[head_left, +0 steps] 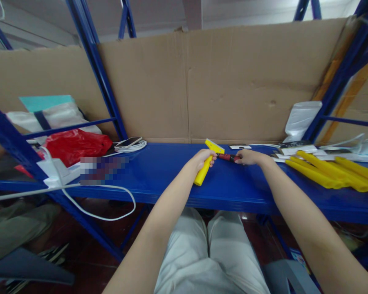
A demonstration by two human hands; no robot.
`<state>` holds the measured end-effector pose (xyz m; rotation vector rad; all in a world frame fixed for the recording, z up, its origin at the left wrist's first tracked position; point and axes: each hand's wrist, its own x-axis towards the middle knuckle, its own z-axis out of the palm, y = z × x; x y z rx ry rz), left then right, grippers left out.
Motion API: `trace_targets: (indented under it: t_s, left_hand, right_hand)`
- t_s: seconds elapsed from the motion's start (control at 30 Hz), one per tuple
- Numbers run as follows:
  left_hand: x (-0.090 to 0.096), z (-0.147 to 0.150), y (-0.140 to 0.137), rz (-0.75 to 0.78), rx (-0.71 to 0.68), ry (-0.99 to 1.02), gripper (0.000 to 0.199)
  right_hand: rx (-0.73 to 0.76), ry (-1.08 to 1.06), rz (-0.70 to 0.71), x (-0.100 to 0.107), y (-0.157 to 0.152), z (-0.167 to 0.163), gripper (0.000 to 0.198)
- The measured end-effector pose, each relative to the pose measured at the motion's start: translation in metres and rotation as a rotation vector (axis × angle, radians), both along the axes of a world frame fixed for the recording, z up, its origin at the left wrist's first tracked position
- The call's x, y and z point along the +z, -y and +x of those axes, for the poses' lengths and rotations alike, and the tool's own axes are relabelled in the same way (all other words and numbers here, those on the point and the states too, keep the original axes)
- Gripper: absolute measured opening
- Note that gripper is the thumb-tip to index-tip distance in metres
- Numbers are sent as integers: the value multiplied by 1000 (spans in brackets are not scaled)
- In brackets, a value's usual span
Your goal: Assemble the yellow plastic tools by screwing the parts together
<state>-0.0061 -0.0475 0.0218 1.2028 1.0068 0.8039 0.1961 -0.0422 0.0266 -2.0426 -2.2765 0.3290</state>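
A yellow scraper (203,174) with a broad flat head lies tilted in my left hand (205,158), whose fingers wrap its handle just below the head. From the right, a red and black screwdriver (225,157) points at the scraper near its neck. My right hand (249,157) is closed around the screwdriver's dark rear end. The screwdriver's tip is at or behind my left fingers, so I cannot tell whether it touches a screw. Both hands are just above the blue shelf top (165,163).
Several yellow tubular handles (331,171) lie at the right, by small boxes (299,148) and a white pouch (303,120). At left are a phone (129,142), coiled white cable, a red plastic bag (78,145) and a power strip (69,173). Cardboard (227,81) stands behind; another person sits far left.
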Motion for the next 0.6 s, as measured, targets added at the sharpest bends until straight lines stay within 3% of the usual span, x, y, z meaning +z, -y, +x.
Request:
trace_targets:
  t_s: [0.1, 0.23, 0.6]
  left_hand:
    - [1, 0, 1, 4, -10, 2, 15]
    - [1, -1, 1, 12, -16, 9, 17]
    - [4, 0, 3, -3, -13, -5, 15]
  right_hand:
    - [3, -6, 47, 0, -1, 2, 19]
    - [42, -53, 256, -1, -7, 9, 16]
    - [-57, -565, 728, 6, -14, 7, 20]
